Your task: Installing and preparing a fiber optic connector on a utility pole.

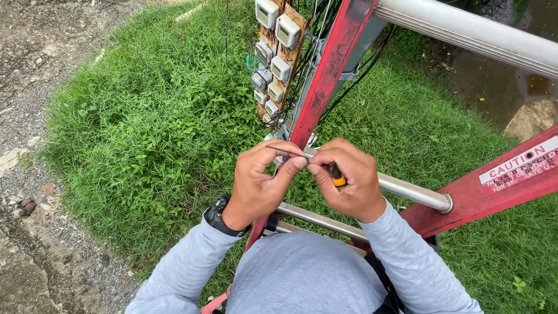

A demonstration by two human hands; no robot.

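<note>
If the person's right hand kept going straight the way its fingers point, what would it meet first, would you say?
The right hand points leftward at the left hand; their fingertips already nearly touch around the thin dark wire, so the left thumb likely comes first.

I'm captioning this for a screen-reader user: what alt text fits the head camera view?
Seen from above on a red ladder, a person's left hand and right hand together pinch a thin dark wire; the right hand also holds an orange-and-black tool. Below are grass and a board of electric meters on a pole.

Both hands, left & right, on thin wire (atop red ladder)
</note>
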